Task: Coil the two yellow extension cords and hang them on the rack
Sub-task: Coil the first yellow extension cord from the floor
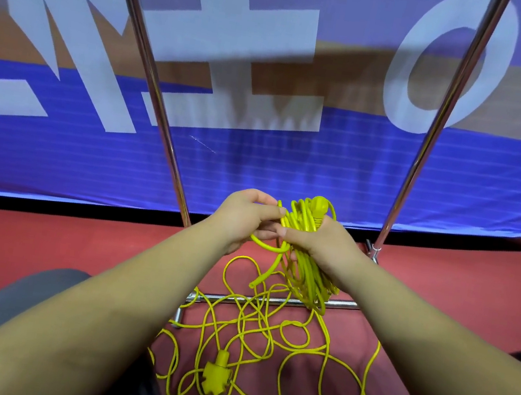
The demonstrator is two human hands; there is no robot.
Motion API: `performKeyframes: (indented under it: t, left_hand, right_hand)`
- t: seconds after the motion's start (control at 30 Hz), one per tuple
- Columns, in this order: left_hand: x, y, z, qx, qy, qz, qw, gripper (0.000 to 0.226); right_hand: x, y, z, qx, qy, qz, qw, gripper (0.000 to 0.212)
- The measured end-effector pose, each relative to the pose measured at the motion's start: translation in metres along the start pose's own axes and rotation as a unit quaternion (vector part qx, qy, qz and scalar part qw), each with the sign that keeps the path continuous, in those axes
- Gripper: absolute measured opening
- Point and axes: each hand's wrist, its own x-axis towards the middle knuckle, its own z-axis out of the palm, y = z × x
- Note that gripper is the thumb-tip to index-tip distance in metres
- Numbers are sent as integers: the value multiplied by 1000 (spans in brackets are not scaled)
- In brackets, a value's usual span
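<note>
Coiling was judged to be the step in hand, as shown by the head view. At the centre of the frame a partly wound coil (306,277) of yellow extension cord was clasped by the right grip (324,246), its fingers curled round the bundled turns and the plug (318,207) standing above the knuckles. Just left of it, a single loop of cord was pinched by the left grip (242,218), close against the bundle. At lower centre a loose tangle (255,316) was spread over the red floor (42,242) and across the base bar (346,304) of the rack (440,116), with the socket end (215,375) lying in it. Whether one cord or two were mixed there could not be told. The chrome uprights of the rack rose left and right of centre before a blue banner (289,174), and no cord was seen hung on the part in view.

Each new loop would best be matched in length to the turns held and laid flat under the right thumb. Slack should be drawn up slowly, so that knots could be shaken out rather than pulled tight and a snag on the base bar avoided.
</note>
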Motion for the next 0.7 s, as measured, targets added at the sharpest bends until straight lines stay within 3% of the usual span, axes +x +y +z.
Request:
performKeyframes:
  t: [0.07, 0.13, 0.17, 0.27, 0.33, 0.43, 0.57, 0.7]
  left_hand:
    - [0, 0, 0, 19, -7, -10, 1000, 21]
    - [1, 2, 0, 122, 1, -15, 992, 24]
    - [1, 4, -1, 221, 11, 9, 975, 31]
    - [-5, 14, -5, 462, -8, 141, 876, 45]
    - [-15, 23, -8, 502, -93, 189, 839, 40]
    - [-28, 27, -12, 526, -202, 164, 810, 44]
    - [-35, 23, -16, 573, -278, 110, 763, 82]
    - [-37, 30, -23, 583, -316, 90, 743, 91]
  right_hand:
    - [1, 2, 0, -2, 10, 2, 1000, 37]
    - [4, 5, -1, 2, 30, 10, 999, 36]
    - [4, 6, -2, 5, 39, 16, 999, 36]
    - [7, 11, -3, 4, 63, 19, 998, 31]
    - [8, 13, -6, -19, 91, 20, 995, 29]
    - [11, 13, -11, -26, 115, 16, 993, 30]
    - [11, 14, -15, -26, 126, 32, 991, 29]
    - [9, 16, -12, -20, 120, 45, 992, 25]
